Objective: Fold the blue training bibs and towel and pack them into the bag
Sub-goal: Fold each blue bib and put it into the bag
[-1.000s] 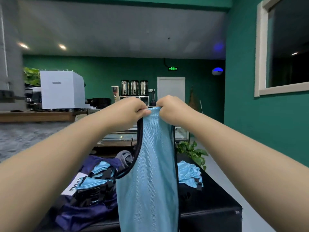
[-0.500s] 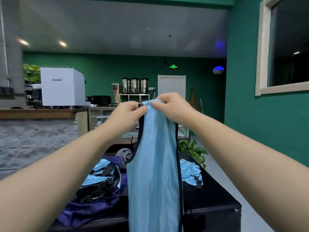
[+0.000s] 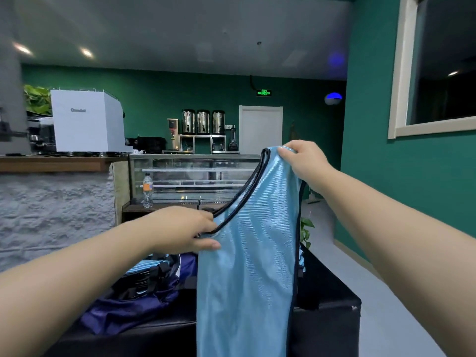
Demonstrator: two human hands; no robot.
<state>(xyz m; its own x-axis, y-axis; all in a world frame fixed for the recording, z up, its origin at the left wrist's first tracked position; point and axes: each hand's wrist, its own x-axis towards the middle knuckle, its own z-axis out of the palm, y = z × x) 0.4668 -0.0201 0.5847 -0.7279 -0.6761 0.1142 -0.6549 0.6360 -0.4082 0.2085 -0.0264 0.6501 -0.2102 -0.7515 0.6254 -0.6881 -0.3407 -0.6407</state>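
We found the blue bib [image 3: 247, 266] hanging upright over the black bench [image 3: 327, 328], our right hand [image 3: 306, 161] pinching its shoulder strap and our left hand [image 3: 185, 230] gripping its black-trimmed edge. Behind it, the open navy bag [image 3: 134, 302] held folded bibs [image 3: 141, 265]. A bottle [image 3: 147, 188] stood at the display case [image 3: 193, 173].

A light-blue bib [image 3: 247, 266] (black-trimmed) is held up by the right hand [image 3: 305, 161] at its shoulder strap and pinched lower at the armhole edge by the left hand [image 3: 188, 231], above a navy bag [image 3: 134, 302] on the black counter [image 3: 327, 328].
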